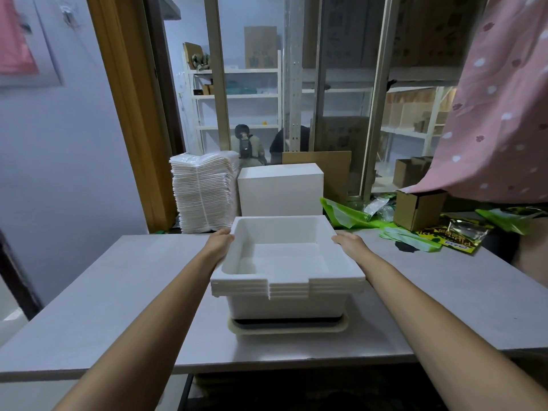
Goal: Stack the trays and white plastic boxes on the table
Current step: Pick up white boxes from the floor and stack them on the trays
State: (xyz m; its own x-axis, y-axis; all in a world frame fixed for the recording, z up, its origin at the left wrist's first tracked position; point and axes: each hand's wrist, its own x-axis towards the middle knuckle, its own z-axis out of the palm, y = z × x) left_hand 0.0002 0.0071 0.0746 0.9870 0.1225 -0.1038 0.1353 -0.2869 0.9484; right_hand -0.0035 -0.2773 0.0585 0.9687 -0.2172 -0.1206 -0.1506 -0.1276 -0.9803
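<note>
A nested stack of several white plastic boxes (284, 280) stands in the middle of the grey table (118, 292). It rests on a cream tray with a dark inside (341, 326). The top box is open and empty. My left hand (221, 240) presses against the left rim of the stack, near its far corner. My right hand (348, 241) presses against the right rim, opposite the left. Both hands hold the top of the stack between them.
A tall pile of white trays (204, 194) and a white block-shaped box (280, 188) stand behind the table. Green bags (344, 215), a cardboard box (418, 209) and gold packets (456, 235) lie at the right. A pink curtain (498, 114) hangs at the upper right.
</note>
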